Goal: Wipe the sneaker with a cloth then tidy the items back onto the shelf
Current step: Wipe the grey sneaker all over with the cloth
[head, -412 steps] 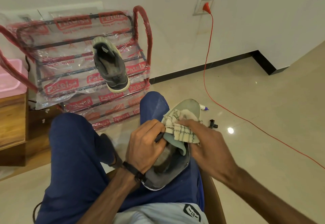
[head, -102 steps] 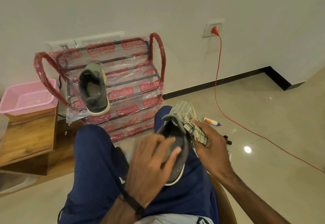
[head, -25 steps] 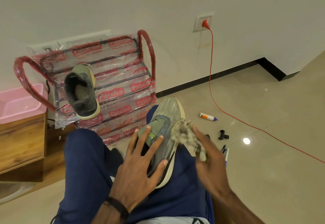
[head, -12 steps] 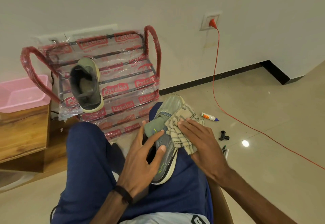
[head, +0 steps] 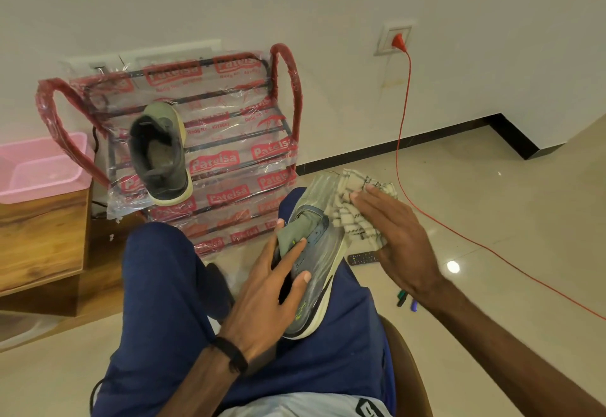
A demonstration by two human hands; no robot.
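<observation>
The right hand (head: 390, 236) lies with its fingers stretched nearly straight over a bunched cloth (head: 355, 216), pressing it against the right flank of the sneaker (head: 318, 252); the fingers are flat and not curled round the fabric. The left hand (head: 272, 292) steadies the shoe from the other side, fingers spread over the collar and tongue and the thumb laid along the upper, so it grips the shoe loosely, well short of a clench. The sneaker rests on the person's right thigh, toe pointing away toward the shelf, tipped so its pale sole faces right.

Judging by its look, the sneaker is light and fairly stiff in the sole, softer in the upper, and its glossy skin may be a little slick, so the collar and heel seem the surest places to take hold when it is carried. The cloth is limp and will fold under any push, so it wants a gathered pinch, not a flat palm, once wiping ends.

Beyond the knees stands the red shelf (head: 183, 141), wrapped in printed plastic film, with a second sneaker (head: 159, 154) lying on one of its rails, heel nearest. Left of it a pink tub (head: 39, 167) sits on a wooden bench (head: 39, 236). On the floor to the right lie a dark remote (head: 362, 258) and some markers (head: 406, 300), with a red cord (head: 401, 115) running from the wall socket.
</observation>
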